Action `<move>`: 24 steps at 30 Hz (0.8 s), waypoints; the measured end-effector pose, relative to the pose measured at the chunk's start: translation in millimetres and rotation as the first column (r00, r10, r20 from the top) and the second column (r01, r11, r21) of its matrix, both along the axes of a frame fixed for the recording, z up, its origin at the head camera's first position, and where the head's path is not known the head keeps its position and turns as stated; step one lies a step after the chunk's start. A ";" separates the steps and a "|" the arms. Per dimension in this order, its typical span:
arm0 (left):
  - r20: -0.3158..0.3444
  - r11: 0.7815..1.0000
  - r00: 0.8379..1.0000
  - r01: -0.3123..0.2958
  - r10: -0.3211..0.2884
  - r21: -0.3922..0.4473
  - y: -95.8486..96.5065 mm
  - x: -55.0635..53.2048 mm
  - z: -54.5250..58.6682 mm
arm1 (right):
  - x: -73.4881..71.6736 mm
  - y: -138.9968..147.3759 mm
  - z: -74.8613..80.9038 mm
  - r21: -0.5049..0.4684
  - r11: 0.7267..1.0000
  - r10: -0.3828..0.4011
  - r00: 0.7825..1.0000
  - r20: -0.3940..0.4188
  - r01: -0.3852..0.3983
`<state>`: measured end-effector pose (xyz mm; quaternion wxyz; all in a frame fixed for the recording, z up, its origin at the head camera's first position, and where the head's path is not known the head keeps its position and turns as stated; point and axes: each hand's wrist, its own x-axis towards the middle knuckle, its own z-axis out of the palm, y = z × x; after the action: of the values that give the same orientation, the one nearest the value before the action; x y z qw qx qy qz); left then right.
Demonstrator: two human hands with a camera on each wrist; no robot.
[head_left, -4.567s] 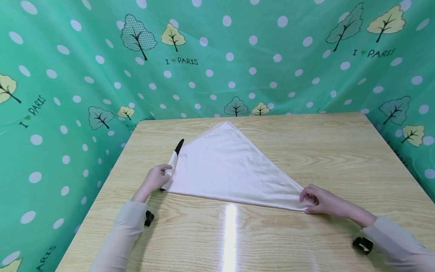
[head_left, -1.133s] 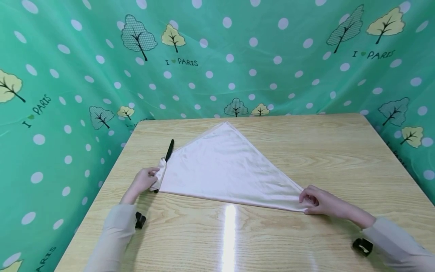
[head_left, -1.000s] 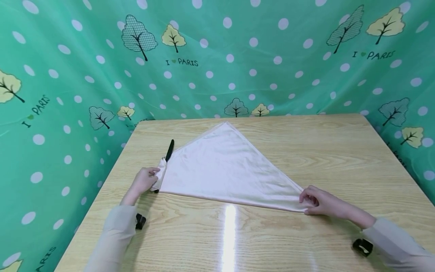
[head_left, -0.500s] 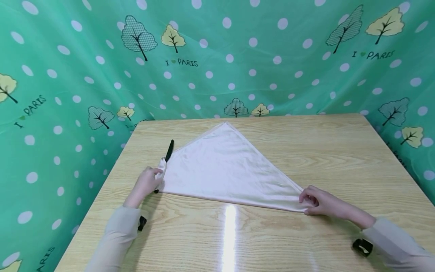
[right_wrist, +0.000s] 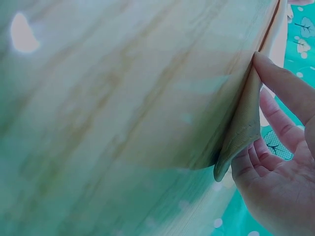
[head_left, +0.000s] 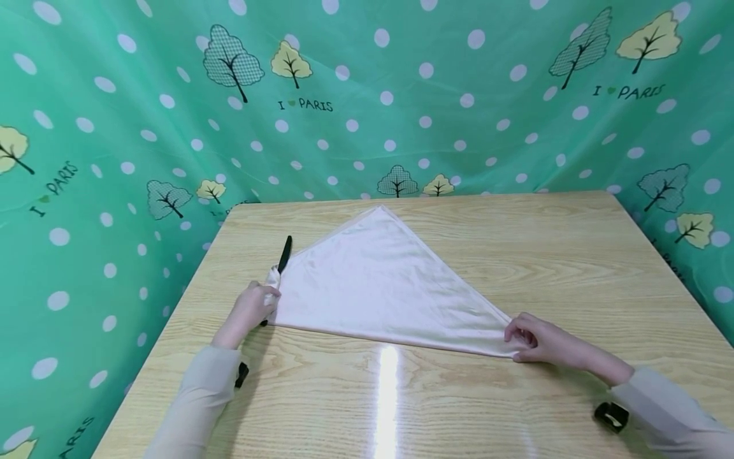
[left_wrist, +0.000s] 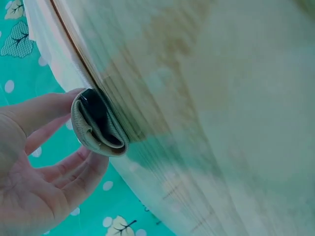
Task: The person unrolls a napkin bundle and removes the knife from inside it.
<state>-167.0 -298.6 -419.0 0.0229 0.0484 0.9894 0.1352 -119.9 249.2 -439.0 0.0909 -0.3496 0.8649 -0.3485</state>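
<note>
A pale satiny cloth (head_left: 384, 280), folded into a triangle, lies on the table with its peak at the back. Its left end is rolled round a long flat black thing (head_left: 285, 254), whose tip sticks out beyond the roll. My left hand (head_left: 250, 308) grips that roll. In the left wrist view the thumb and fingers curl round the rolled cloth (left_wrist: 83, 130), with the black thing's end (left_wrist: 93, 105) inside the layers. At the cloth's right corner my right hand (head_left: 547, 344) pinches the fabric; the right wrist view shows this corner (right_wrist: 241, 132) between thumb and fingers.
The wooden table (head_left: 459, 408) carries a bright strip of reflected light at its front. A green dotted curtain (head_left: 390, 115) printed with trees hangs behind and at both sides. A black device sits under each sleeve, such as the right one (head_left: 612, 415).
Since the oldest frame, the rolled end and black thing have moved left, with my left hand. Over the last second that hand has shifted slightly right over the roll. My right hand has stayed put.
</note>
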 end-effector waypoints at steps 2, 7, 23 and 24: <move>-0.004 1.000 1.000 0.012 -0.012 -0.020 1.8 -0.7 0.7 | 0.1 0.0 0.3 0.000 1.000 -0.002 1.000 0.001 0.002; -0.022 0.998 1.000 0.006 -0.007 -0.057 6.2 -1.0 2.0 | 0.4 0.2 2.1 -0.002 1.000 -0.003 1.000 0.022 0.003; 0.066 0.986 0.991 -0.127 0.120 0.112 -11.4 -7.5 3.5 | 0.6 -1.5 3.5 -0.008 1.000 -0.003 1.000 0.021 0.003; 0.076 0.981 0.989 -0.138 0.129 0.133 -13.5 -8.0 3.6 | 0.7 -1.6 3.4 -0.010 1.000 -0.003 1.000 0.021 0.003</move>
<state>-175.0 -312.1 -415.4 0.0433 -0.0212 0.9774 0.2059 -119.3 247.6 -435.5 0.0979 -0.3451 0.8626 -0.3567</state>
